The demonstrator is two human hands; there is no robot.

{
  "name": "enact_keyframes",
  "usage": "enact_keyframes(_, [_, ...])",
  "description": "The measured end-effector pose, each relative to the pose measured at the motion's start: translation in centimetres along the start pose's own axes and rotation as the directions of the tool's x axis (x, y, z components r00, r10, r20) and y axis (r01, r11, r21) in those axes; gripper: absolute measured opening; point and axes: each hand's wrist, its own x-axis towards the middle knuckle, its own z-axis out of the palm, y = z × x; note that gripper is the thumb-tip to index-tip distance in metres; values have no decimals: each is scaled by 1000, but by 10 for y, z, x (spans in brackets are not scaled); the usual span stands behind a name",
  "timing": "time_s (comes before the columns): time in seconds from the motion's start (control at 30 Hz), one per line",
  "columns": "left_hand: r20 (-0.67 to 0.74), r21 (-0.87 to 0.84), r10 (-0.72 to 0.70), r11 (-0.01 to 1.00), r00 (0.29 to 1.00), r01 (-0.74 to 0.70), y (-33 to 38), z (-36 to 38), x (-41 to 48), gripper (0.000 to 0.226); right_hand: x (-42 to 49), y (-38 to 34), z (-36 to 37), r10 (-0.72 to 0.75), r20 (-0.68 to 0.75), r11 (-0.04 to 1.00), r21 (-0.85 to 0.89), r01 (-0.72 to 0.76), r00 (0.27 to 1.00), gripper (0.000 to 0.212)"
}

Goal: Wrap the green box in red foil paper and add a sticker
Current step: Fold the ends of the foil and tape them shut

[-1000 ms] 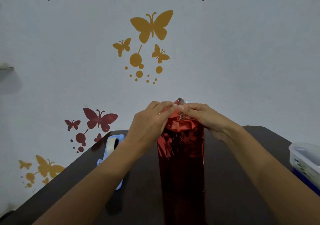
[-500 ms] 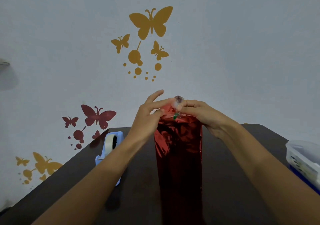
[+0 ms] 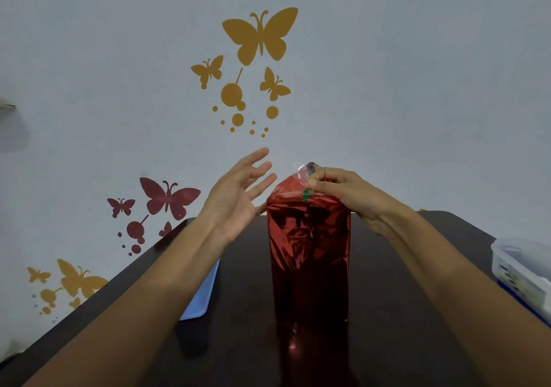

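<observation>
My right hand [image 3: 337, 188] pinches the red foil [image 3: 308, 246] at its top fold; left hand [image 3: 238, 196] spread open beside it. With only one hand holding it, the fold may spring, baring the green box [image 3: 306, 196].

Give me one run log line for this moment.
wrapped box: upright on table, green showing at top | left hand: open, beside box top | right hand: pinching foil at top

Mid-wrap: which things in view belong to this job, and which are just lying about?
In the job: red foil; green box, a corner showing; clear film, pinched by the right hand; left hand, open.
Lying about: blue plastic holder; white container; butterfly decals.
</observation>
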Motion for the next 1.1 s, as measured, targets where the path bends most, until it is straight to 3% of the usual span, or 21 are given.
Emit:
enact_keyframes(0.07, [-1,305,76,949,997,-72,7,0,0,40,0,-1,0,0,8,1000,-2,0,1000,21])
enact_keyframes(0.13, [8,601,139,791,990,-116,13,7,4,55,-1,-3,2,-14,21,1000,-8,14,1000,21])
enact_keyframes(0.23, [46,758,81,647,996,-87,23,19,10,60,-1,-6,5,-45,41,998,-40,47,998,19])
enact_keyframes(0.33, [78,775,9,629,997,-66,29,25,13,33,-4,-8,4,-37,42,998,-52,39,998,18])
enact_keyframes(0.43, [44,716,-10,698,999,-24,30,23,17,20,-5,-6,5,-38,26,999,-26,39,999,16])
enact_keyframes(0.57, [-44,348,-88,933,995,98,19,19,18,12,-4,-2,6,-19,-37,999,31,20,999,45])
enact_keyframes(0.67, [-144,88,-15,996,989,27,8,15,14,15,-8,-2,6,-35,-38,996,81,38,999,71])
enact_keyframes(0.9, [-236,248,399,906,886,-342,-18,18,-9,47,-10,0,4,-30,-57,992,123,37,998,66])
enact_keyframes(1.0, [-133,427,504,806,853,-409,-28,9,-16,62,-12,0,4,-37,-55,988,146,45,998,61])
enact_keyframes(1.1, [46,599,472,692,880,-402,-38,1,-14,102,-11,3,3,-27,-65,993,114,34,998,57])
